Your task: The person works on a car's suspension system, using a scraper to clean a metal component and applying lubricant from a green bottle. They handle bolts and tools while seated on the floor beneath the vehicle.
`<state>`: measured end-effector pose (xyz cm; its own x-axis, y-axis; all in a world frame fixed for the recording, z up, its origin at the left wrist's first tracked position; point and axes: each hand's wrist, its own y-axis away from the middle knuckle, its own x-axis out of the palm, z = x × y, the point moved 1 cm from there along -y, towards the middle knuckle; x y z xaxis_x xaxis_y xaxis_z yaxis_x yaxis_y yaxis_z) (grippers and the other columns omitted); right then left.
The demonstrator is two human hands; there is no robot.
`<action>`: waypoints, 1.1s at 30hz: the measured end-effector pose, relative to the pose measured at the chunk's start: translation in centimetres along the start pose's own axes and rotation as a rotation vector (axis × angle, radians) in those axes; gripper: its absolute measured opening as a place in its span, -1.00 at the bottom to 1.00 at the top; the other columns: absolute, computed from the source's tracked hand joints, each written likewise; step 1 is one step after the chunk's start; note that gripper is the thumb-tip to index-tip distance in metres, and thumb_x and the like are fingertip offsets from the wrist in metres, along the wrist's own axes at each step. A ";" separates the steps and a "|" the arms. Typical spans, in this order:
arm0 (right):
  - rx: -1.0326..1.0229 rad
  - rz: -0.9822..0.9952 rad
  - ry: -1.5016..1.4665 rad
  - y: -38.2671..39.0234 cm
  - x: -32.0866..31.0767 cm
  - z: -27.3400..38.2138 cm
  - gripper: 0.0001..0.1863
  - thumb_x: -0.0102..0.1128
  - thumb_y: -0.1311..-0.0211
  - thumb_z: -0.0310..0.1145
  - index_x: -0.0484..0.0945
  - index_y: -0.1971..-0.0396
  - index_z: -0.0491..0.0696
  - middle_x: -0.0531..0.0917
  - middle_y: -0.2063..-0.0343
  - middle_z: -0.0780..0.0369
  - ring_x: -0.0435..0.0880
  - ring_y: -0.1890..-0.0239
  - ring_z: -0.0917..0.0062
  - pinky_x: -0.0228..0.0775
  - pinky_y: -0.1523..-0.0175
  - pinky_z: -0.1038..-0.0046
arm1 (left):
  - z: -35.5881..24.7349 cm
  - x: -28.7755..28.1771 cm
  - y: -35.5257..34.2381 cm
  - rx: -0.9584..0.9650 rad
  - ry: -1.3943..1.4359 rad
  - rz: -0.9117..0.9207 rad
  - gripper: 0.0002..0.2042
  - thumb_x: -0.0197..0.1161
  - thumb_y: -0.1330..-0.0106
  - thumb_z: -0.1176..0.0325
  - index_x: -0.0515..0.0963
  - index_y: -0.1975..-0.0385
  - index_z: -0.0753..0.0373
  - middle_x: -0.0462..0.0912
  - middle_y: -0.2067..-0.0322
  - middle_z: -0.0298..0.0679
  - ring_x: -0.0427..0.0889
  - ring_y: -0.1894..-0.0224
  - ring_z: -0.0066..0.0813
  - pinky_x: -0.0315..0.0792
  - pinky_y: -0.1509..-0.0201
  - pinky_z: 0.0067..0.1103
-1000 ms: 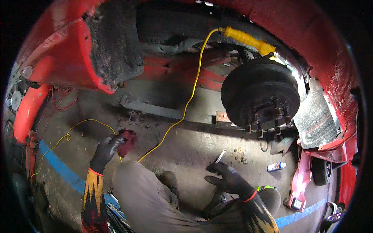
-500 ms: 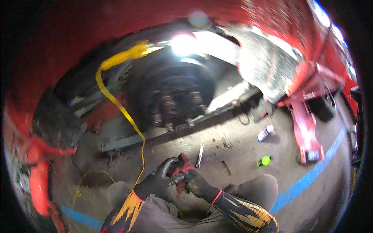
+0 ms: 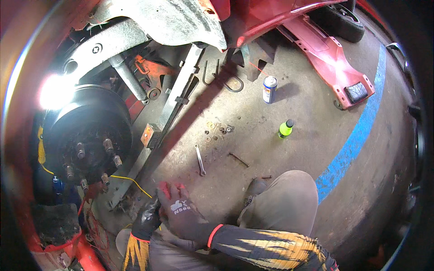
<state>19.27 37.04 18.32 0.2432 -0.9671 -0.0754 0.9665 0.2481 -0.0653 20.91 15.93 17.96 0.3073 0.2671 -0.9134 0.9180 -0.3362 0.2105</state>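
My two gloved hands meet low in the picture, left of centre. My right hand (image 3: pixel 184 212), in a dark glove, curls across in front of the left with its fingers bent round a red rag (image 3: pixel 169 189). Beside it my left hand (image 3: pixel 147 216) is closed, its fingers largely behind the right, so what it grips is hidden. A combination wrench (image 3: pixel 200 160) lies on the floor just beyond the hands. To the right of that rests a long rusty bolt (image 3: pixel 238 159), and a shorter bolt (image 3: pixel 266 176) lies by my knee.
A wheel hub (image 3: pixel 88 135) with several studs stands at left under the raised red vehicle, near a bright lamp (image 3: pixel 56 92). Nuts and washers (image 3: pixel 217 130) lie scattered ahead. Farther right are a spray can (image 3: pixel 269 90), a green bottle (image 3: pixel 285 129) and a red floor jack (image 3: pixel 332 63).
My view has swung to the right, so the hub now sits at left. My right hand has turned and come across the left, covering much of it and the rag.
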 end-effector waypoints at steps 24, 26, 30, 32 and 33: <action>0.276 0.235 -0.373 -2.7 -0.1 2.0 -0.52 -0.05 -0.54 -0.04 0.48 -0.19 -0.10 0.65 0.05 0.11 0.68 0.10 0.35 0.55 -0.02 0.29 | 9.7 -9.6 20.0 -0.046 0.772 -0.968 -0.57 0.27 -0.17 0.54 0.57 -0.10 0.24 0.66 -0.01 -0.20 0.61 -0.05 -0.46 0.50 -0.15 -0.46; 0.291 0.193 -0.400 -3.2 -1.9 3.4 -0.55 -0.03 -0.53 -0.07 0.50 -0.16 -0.10 0.64 0.04 0.12 0.67 0.12 0.37 0.55 0.00 0.31 | 14.9 -7.4 27.0 -0.227 0.503 -1.251 -0.62 0.29 -0.17 0.55 0.56 -0.04 0.28 0.67 0.03 -0.20 0.59 -0.06 -0.52 0.49 -0.16 -0.48; 0.186 0.187 -0.324 -4.1 -5.7 5.9 -0.63 -0.01 -0.54 -0.15 0.51 -0.08 -0.11 0.60 0.17 0.22 0.63 0.17 0.51 0.52 0.07 0.47 | 21.0 5.3 38.5 -0.905 0.573 -1.004 -0.65 0.29 -0.19 0.33 0.60 0.02 0.29 0.67 0.09 -0.10 0.66 0.05 -0.16 0.51 -0.07 -0.35; 0.169 0.239 -0.270 -4.6 -7.7 7.0 -0.65 0.03 -0.53 -0.18 0.51 -0.11 -0.08 0.57 0.20 0.26 0.60 0.17 0.54 0.49 0.09 0.54 | 20.8 13.4 41.9 -1.108 0.497 -1.002 -0.63 0.31 -0.23 0.24 0.59 -0.01 0.24 0.65 0.09 -0.07 0.64 0.02 -0.08 0.50 -0.11 -0.33; 0.102 0.167 -0.195 -4.6 -9.0 7.3 -0.64 0.04 -0.52 -0.18 0.50 -0.14 -0.07 0.58 0.15 0.24 0.61 0.14 0.53 0.49 0.07 0.56 | 19.9 17.2 43.6 -1.069 0.476 -0.981 -0.59 0.26 -0.28 0.17 0.57 -0.07 0.22 0.63 0.03 -0.06 0.61 -0.03 -0.04 0.47 -0.14 -0.24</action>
<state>13.25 44.20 26.54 0.4012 -0.9085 0.1166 0.9127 0.4073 0.0334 61.19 -12.14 4.51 -0.6529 0.3159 -0.6885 0.4824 0.8741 -0.0564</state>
